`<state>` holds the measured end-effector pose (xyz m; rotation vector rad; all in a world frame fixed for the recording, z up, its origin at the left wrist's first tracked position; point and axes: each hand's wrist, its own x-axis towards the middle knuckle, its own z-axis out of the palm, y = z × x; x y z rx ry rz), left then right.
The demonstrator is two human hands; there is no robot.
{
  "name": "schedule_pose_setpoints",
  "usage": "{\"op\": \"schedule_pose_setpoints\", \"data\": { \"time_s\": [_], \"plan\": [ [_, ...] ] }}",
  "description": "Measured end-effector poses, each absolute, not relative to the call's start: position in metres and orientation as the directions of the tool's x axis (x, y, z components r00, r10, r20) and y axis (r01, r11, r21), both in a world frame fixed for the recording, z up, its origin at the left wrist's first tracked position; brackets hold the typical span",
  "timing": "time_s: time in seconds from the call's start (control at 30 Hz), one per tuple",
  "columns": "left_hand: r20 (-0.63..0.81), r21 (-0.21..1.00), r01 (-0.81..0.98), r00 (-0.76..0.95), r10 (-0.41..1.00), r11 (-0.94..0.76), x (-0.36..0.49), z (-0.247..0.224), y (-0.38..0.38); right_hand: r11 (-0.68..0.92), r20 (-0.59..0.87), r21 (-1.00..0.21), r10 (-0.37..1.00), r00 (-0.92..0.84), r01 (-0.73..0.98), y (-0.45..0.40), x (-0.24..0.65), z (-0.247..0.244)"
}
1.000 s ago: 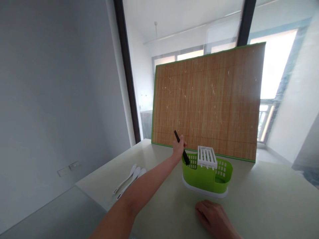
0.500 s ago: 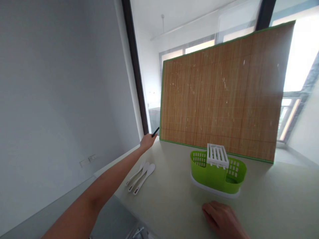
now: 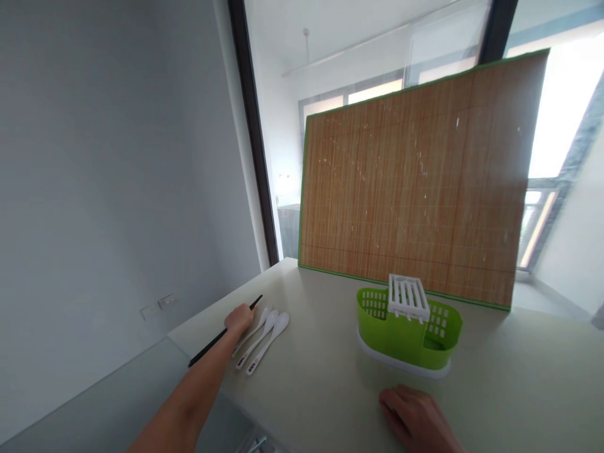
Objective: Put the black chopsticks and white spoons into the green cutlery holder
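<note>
Gripping a slim black stick (image 3: 207, 348) in the left hand (image 3: 240, 318), lower left, beside white long-handled spoons (image 3: 270, 321); resting the right hand (image 3: 415, 412), lower right, near a green plastic basket (image 3: 399, 340).

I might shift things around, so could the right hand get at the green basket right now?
Probably yes: the right hand rests on the table just in front of the green basket, and nothing visible stands between them.

A plain grey wall (image 3: 117, 157) with flat white wall plates (image 3: 166, 302) runs left of the pale, smooth table (image 3: 325, 340); behind, a brown slatted panel (image 3: 410, 195) edged in green stands before dark frame posts (image 3: 255, 138) and bright windows (image 3: 552, 132).
</note>
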<state>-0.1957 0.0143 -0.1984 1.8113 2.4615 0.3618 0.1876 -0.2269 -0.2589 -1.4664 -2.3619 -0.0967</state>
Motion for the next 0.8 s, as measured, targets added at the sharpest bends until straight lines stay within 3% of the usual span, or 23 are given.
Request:
{"op": "schedule_pose_setpoints", "data": {
  "time_s": [0.4,0.57,0.63,0.73,0.8],
  "plan": [
    [0.171,0.221,0.949,-0.264,0.949,0.225,-0.214,-0.214,0.035,0.420,0.306,-0.177,0.883,-0.356,0.890,-0.229,0.186,-0.257],
    [0.313,0.238,0.956,-0.240,0.919,0.169,-0.197,-0.189,0.035,0.409,0.304,-0.183,0.888,-0.344,0.894,-0.229,0.186,-0.260],
    [0.396,0.231,0.970,-0.167,0.903,0.078,-0.169,-0.169,0.033,0.412,0.306,-0.182,0.886,-0.347,0.893,-0.229,0.185,-0.259],
    [0.538,0.168,0.957,0.110,0.835,-0.235,-0.098,-0.138,0.006,0.412,0.313,-0.182,0.885,-0.345,0.893,-0.228,0.183,-0.258],
    [0.703,-0.007,0.752,0.472,0.532,-0.659,-0.039,-0.125,-0.034,0.408,0.316,-0.188,0.886,-0.338,0.893,-0.228,0.183,-0.258]
  ]
}}
